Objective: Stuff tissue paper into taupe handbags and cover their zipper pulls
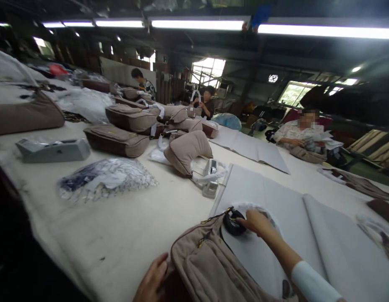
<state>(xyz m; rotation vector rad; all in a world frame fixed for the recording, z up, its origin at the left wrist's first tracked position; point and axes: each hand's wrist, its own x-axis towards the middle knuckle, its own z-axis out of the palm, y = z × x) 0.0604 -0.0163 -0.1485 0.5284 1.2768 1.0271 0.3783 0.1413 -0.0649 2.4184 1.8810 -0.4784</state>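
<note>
A taupe fabric handbag (210, 264) with gold zips and a dark brown base lies tilted before me on the table. My left hand (152, 279) is at its lower left side, fingers curved against the base; part of the grip is hidden. Over the bag's upper end, my right hand (257, 222) has its fingers closed at a black ring-shaped coil (234, 222) with a gold-coloured piece. Whether the coil is a strap or something else I cannot tell. A white-wrapped handle (271, 216) curves behind that hand.
Several similar handbags (131, 119) lie across the table (125, 235). Nearer are a grey tape dispenser (56, 150), a smaller dispenser (210, 180) and a plastic bag of white pieces (108, 178). Grey sheets (348, 235) spread at right. People sit beyond the table.
</note>
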